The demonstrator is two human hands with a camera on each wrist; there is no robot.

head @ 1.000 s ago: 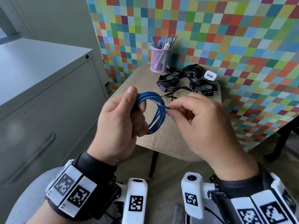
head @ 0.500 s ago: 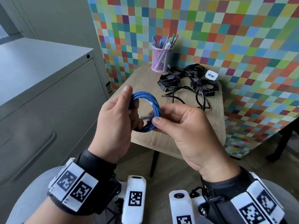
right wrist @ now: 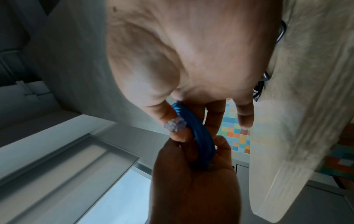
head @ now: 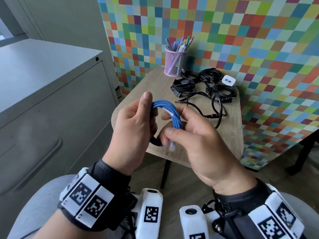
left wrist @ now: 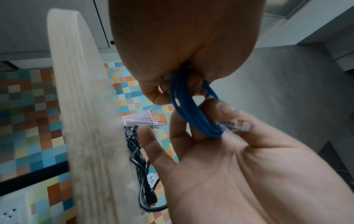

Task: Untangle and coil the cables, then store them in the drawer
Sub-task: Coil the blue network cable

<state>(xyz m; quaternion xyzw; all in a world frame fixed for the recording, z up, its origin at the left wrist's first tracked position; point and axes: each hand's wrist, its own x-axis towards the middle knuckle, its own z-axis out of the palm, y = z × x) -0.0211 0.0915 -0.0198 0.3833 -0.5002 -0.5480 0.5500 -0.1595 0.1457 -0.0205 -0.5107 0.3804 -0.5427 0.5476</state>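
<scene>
Beside the tabletop (head: 229,140), at our left, item one: grey cabinet (head: 51,104), its recessed drawer pull facing us, drawer closed. Item two: tabletop of pale wood, carrying the rest of the lot. Item three: black cables (head: 205,87), several loose bundles with one strand trailing forward, not yet sorted. Item four: lilac mesh pen cup (head: 174,62); a small white adapter (head: 228,80) lies just beside the black cables. Item five: our left hand (head: 133,133), fingers curled round one side of the blue cable (head: 174,114). Item six: our right hand (head: 195,140), thumb and fingers pinching the coil's opposite side, next to the clear plug (left wrist: 240,125). Item seven: blue cable, held above the near tabletop edge, wound in a small ring. We judge it light, springy and prone to uncoil; best gripped across all loops at once, plug tucked in.
</scene>
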